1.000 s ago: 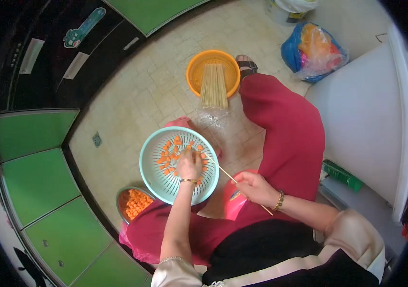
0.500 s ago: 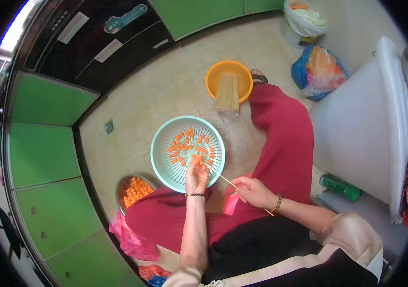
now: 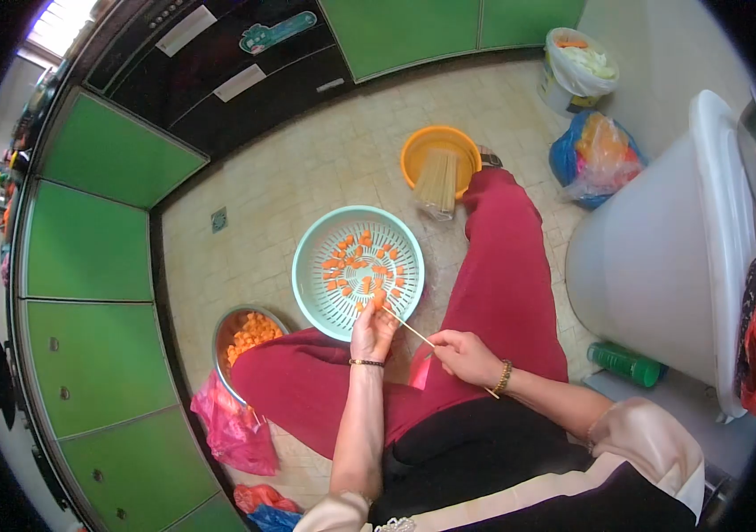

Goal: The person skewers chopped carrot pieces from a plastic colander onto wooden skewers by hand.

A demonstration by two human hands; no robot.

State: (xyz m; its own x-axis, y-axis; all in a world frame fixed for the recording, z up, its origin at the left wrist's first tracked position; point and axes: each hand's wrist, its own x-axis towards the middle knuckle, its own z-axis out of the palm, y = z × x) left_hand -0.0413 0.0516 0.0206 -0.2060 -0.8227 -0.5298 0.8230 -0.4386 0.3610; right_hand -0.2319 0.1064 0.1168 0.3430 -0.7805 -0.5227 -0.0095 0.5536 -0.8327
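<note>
Orange cubes [image 3: 366, 284] lie scattered in a light-green slotted basket [image 3: 310, 306] between the person's knees. My left hand [image 3: 374, 332], palm up at the basket's near rim, is closed round an orange piece [image 3: 380, 298] at its fingertips. A thin wooden skewer [image 3: 411, 329] slants from my right hand [image 3: 467, 357], its tip meeting that piece. The right fingers pinch the skewer, whose back end shows below the wrist. A metal bowl [image 3: 219, 341] heaped with orange cubes stands left of the left knee.
An orange basket [image 3: 412, 146] farther off holds a bundle of skewers [image 3: 439, 180] in clear plastic. Bags [image 3: 598, 157] and a lined bucket [image 3: 580, 71] stand at the back right. A large white tub [image 3: 653, 239] is on the right, green cabinets [image 3: 85, 244] on the left.
My left hand has come out of the basket's middle with an orange piece, turned palm up, and met the skewer tip. The camera view has shifted.
</note>
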